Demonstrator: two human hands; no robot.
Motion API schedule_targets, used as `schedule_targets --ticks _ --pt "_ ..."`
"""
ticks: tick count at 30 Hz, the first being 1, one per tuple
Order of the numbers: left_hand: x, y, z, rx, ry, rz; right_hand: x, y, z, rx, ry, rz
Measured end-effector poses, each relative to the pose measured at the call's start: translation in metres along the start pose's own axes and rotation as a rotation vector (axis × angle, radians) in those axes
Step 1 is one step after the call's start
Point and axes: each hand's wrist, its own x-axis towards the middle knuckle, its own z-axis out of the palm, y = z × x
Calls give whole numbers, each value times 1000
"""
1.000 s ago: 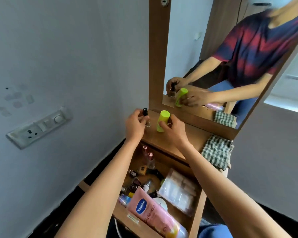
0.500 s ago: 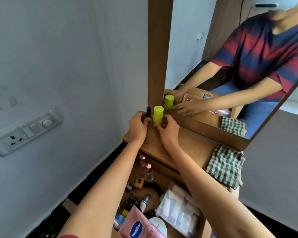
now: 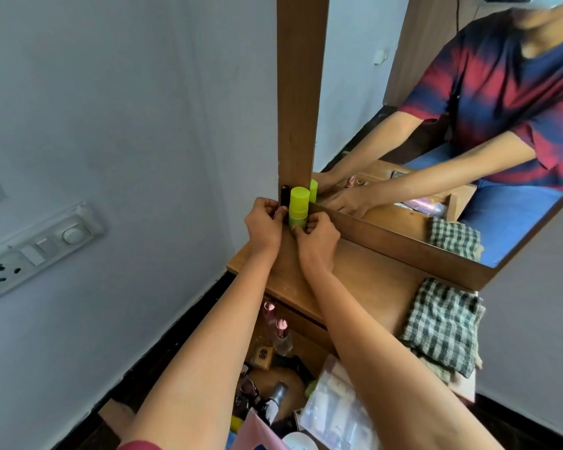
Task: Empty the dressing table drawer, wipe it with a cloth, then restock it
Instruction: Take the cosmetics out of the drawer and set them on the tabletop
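Hands (image 3: 264,228) (image 3: 317,243) round black tube (image 3: 285,198), lime cylinder (image 3: 299,202)

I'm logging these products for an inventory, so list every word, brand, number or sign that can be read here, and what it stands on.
"S": a single dark letter on the small brown box.
Pink tube at the bottom edge: logo cut off, unreadable.
Clear packet: print too blurred to read.
Green bottle and black-capped bottle: no text shows.
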Motion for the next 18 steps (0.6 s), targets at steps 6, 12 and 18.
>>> schedule_targets --ticks 6,12,18 --pt "-11 9 -8 23 -62 -47 -7 -4 -11 69 -26 13" --pt "-43 16 -49 135 -81 -56 -44 -5 -48 164 -114 -22" --pt "-98 1 -104 111 -83 -30 -113 -6 -83 164 -273 -181"
